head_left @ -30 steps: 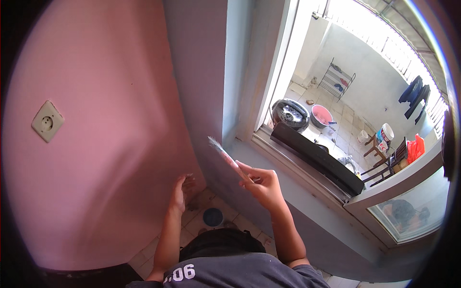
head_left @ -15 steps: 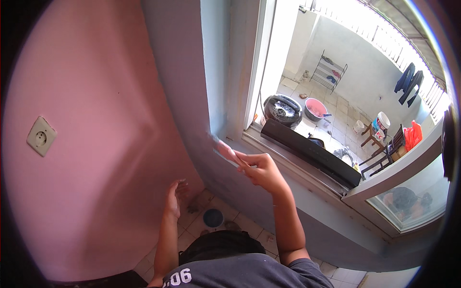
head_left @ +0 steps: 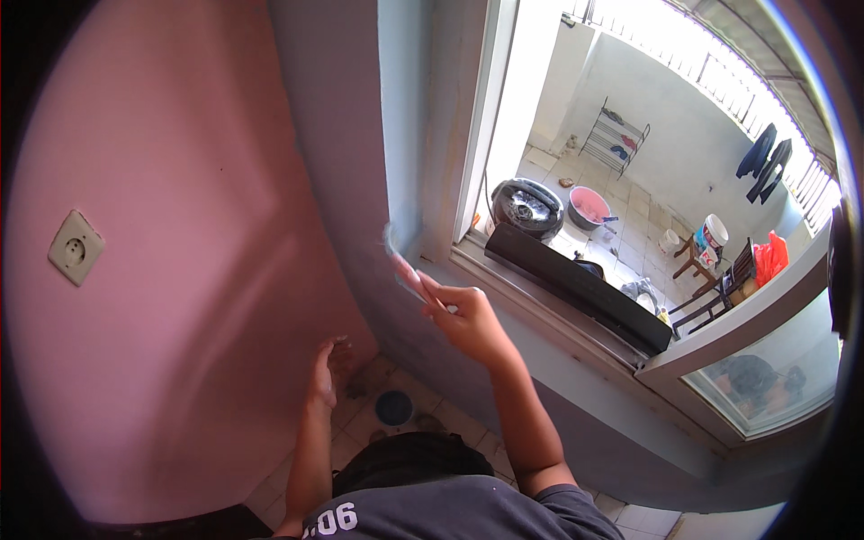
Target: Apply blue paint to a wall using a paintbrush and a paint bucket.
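Note:
In my right hand (head_left: 461, 310), fingers closed round its handle, is a paintbrush (head_left: 404, 266). Its bristles, blurred by motion, point up at the edge of the grey-blue wall (head_left: 346, 180) beside the window recess; I cannot tell if they touch. My left hand (head_left: 328, 371) is held up near the pink wall (head_left: 207, 378), fingers stretched out and nothing in it. Below, between my two arms, a bucket (head_left: 394, 409) of dark blue-grey content stands on the tiled floor.
A dark bar (head_left: 576, 288) lies along the window sill right of my hand. The glass pane (head_left: 765, 382) stands at the right. Beyond are a pink-filled basin (head_left: 589, 207), a shoe rack (head_left: 616, 137) and a chair (head_left: 724, 283). A socket (head_left: 76, 248) sits on the pink wall.
My right hand and the paintbrush have moved left and slightly up along the wall edge. The left hand has stayed almost still.

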`<state>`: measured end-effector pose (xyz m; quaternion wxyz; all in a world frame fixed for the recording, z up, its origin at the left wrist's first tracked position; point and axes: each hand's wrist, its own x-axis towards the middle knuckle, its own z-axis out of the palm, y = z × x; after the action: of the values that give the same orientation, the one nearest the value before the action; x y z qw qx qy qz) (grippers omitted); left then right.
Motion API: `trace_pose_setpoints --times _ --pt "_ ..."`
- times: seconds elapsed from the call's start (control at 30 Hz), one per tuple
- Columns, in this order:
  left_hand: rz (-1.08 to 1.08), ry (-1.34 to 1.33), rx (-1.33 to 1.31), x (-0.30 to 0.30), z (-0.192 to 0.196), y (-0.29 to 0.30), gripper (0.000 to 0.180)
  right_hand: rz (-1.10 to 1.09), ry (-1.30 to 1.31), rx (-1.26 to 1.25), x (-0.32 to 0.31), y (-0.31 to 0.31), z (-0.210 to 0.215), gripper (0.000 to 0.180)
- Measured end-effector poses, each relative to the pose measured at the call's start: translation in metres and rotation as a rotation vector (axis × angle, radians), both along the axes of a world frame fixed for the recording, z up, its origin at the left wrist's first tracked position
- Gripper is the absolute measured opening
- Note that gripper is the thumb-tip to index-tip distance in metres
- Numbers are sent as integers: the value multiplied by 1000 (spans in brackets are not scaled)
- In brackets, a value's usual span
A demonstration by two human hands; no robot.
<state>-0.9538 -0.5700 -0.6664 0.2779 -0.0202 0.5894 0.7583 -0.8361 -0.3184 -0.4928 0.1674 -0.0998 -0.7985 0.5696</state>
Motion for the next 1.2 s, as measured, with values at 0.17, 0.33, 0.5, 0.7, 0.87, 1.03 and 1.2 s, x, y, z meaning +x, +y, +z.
trace_pose_setpoints --times 0.17,0.33,0.5,0.7,0.87,1.03,1.2 --pt "3 -5 3 0 3 2 38 103 -14 -144 30 8 26 43" --pt "-24 42 28 -2 7 2 38 -195 223 -174 8 3 29 47" --pt "-11 50 40 -5 1 -5 39 -159 63 76 -15 7 22 43" --pt "16 21 16 -6 -3 -12 40 181 -226 44 24 10 61 40" --pt "16 8 23 -9 2 -10 40 -179 37 3 27 11 56 44" --pt "13 -19 36 -13 -5 -10 39 -164 36 617 3 0 22 46" --pt "30 16 72 -18 -10 -22 39 -114 -21 486 22 -4 42 46"
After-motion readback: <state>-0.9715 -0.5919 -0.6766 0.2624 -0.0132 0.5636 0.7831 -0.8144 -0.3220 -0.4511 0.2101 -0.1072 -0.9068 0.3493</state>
